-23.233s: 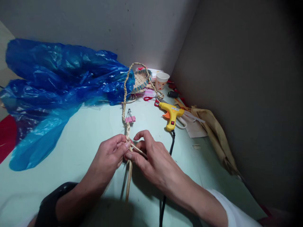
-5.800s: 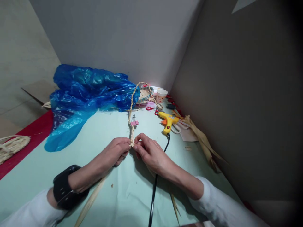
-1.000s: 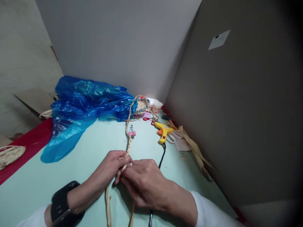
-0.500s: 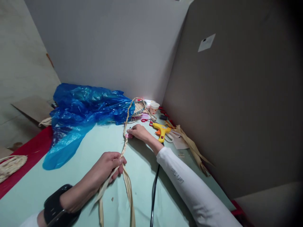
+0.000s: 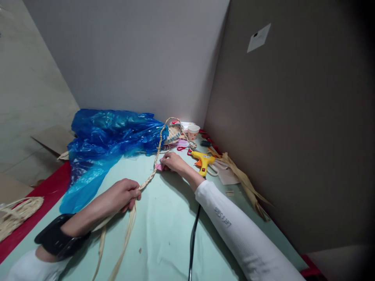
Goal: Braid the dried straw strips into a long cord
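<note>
A pale straw braid runs from my left hand away over the table and loops at the far end. My left hand is closed on the braid's near end, where loose flat strands hang out below the fingers. Farther off, my right hand pinches a small pink clip that looks like a binder clip. The clip lies against the braid's right side; I cannot tell whether its jaws clamp it.
A yellow glue gun with a black cord lies right of my right hand, beside scissors. Blue plastic covers the back left. A paper cup and dry husk strips stand near the right wall. Coiled braid lies far left.
My left hand has moved left and slightly toward me, drawing the braid's near end into a slant. My right hand stays by the clip. The view has shifted a little.
</note>
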The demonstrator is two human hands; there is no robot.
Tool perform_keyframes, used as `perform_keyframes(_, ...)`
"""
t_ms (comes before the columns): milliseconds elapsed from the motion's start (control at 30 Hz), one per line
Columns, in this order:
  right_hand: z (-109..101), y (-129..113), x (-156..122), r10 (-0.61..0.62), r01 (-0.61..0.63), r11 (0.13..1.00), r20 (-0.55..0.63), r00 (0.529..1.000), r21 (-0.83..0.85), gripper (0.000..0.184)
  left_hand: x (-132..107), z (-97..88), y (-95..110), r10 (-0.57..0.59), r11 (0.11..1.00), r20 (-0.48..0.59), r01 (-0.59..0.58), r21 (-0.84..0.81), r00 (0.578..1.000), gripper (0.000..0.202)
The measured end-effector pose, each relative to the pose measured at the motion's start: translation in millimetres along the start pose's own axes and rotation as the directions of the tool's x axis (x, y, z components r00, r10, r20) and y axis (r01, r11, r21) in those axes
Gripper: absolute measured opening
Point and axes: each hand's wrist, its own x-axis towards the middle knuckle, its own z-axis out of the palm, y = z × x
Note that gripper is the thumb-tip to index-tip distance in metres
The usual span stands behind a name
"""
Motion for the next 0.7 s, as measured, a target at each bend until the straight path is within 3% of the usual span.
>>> perform_keyframes(133,0,0,-2,-0.011,0.012,0.996,-0.007,1.0,0.09,0.027,8,-11.7,1,-0.01,0.998,-0.024,0.011,0.061,1.0,0.019)
perform_keyframes(500,-12,3,-10,-0.032,0.033,0.918,-0.009,0.999,0.396,0.019,13,-22.8,8,-0.015,0.986,-0.019,0.018,0.168,1.0,0.018)
perform_keyframes(700,-4,8,-9,-0.063,0.112,0.832,-0.108,0.992,0.544,0.009,19,-29.6,1,-0.018,0.984,-0.074,0.031,0.173,0.997,0.018)
